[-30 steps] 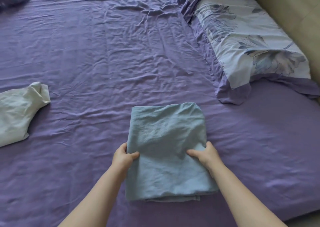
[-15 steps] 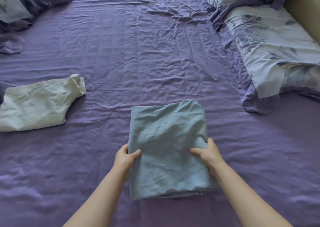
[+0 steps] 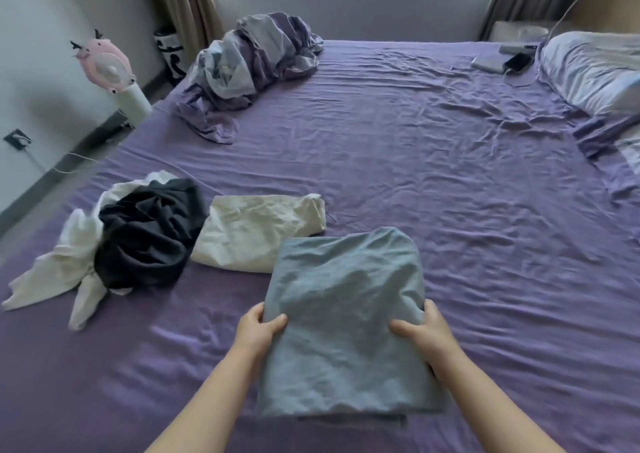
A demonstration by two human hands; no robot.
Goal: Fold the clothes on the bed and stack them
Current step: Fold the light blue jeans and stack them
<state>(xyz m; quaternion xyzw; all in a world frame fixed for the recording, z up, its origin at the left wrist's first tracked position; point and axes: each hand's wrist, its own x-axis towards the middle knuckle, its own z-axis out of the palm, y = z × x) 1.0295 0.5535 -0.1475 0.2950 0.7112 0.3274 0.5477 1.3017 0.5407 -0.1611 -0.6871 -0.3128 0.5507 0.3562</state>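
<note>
A folded grey-blue garment (image 3: 343, 314) is raised off the purple bed sheet (image 3: 450, 193), its far edge overlapping a cream garment (image 3: 256, 231). My left hand (image 3: 258, 328) grips its left edge, thumb on top. My right hand (image 3: 424, 331) grips its right edge the same way. To the left of the cream garment lies a crumpled black garment (image 3: 149, 234) on top of a white one (image 3: 62, 272).
A bunched purple-and-grey duvet (image 3: 256, 61) lies at the far left corner. Pillows (image 3: 595, 71) line the right side, with a phone and small devices (image 3: 509, 61) near them. A pink fan (image 3: 110, 68) stands on the floor left of the bed.
My view has lifted and swung left, bringing the clothes pile, duvet and window into sight. Both hands have carried the folded grey-blue garment up and towards the cream garment.
</note>
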